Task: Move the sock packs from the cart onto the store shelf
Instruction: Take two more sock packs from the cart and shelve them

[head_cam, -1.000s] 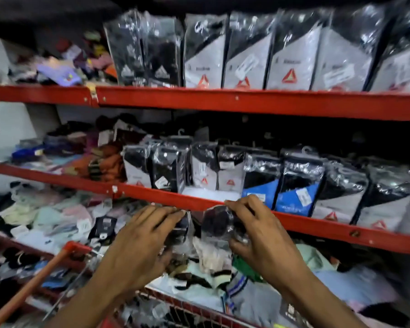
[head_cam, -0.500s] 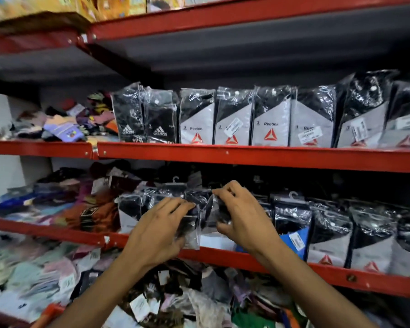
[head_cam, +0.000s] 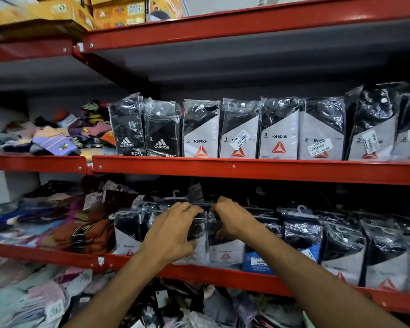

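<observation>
My left hand [head_cam: 169, 230] and my right hand [head_cam: 233, 217] are both closed on clear-bagged black-and-white sock packs [head_cam: 200, 229] standing in the row on the middle red shelf [head_cam: 223, 275]. The left hand grips one pack from the left, the right hand pinches the top of the neighbouring pack [head_cam: 225, 250]. More packs [head_cam: 341, 249] stand upright to the right along the same shelf. The cart is out of view.
The shelf above [head_cam: 246, 169] holds a full row of Adidas and Reebok packs [head_cam: 279, 133]. Loose coloured socks [head_cam: 57, 138] lie at the left of both shelves. Mixed socks [head_cam: 33, 297] fill the bottom level. Yellow boxes [head_cam: 118, 13] sit on top.
Both hands rose from the cart to the middle shelf carrying sock packs and now press them into the row. The view tilted upward, and the cart left the frame.
</observation>
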`<state>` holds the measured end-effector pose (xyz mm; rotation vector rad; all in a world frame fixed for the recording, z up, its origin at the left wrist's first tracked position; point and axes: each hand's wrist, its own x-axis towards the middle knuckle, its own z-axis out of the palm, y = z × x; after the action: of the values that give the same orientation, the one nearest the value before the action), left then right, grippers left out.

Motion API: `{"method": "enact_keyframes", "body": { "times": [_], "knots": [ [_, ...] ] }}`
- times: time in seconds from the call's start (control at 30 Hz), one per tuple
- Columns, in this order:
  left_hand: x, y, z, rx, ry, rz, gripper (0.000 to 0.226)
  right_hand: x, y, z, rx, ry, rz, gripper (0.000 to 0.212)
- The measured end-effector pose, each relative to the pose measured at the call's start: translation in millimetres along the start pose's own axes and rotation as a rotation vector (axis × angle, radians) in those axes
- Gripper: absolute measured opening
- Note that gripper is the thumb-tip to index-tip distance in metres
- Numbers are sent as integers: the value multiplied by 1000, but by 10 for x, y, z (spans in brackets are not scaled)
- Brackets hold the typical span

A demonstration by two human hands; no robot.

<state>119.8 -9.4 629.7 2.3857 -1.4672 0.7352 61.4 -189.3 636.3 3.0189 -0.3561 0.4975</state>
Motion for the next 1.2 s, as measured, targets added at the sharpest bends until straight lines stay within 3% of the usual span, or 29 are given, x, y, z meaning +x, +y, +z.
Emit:
{"method": "enact_keyframes", "body": {
  "times": [0.2, 0.43, 0.63, 0.83, 1.2],
  "knots": [
    [131, -13, 98, 3, -28, 5, 71, 40, 106, 236, 32, -53, 21, 50],
    [313, -40, 188, -15, -81, -20, 69, -112, 252, 465, 18, 69, 16, 70],
    [477, -92, 413, -17, -144, -40, 70, -256, 224, 725, -58, 147, 17, 74],
    [546, -133, 678, -31, -168, -57, 68, -323, 121, 722, -119, 146, 20, 83],
    [373, -114, 1023, 133, -75, 19, 95, -334, 99, 717, -74, 112, 40, 88]
  ]
}}
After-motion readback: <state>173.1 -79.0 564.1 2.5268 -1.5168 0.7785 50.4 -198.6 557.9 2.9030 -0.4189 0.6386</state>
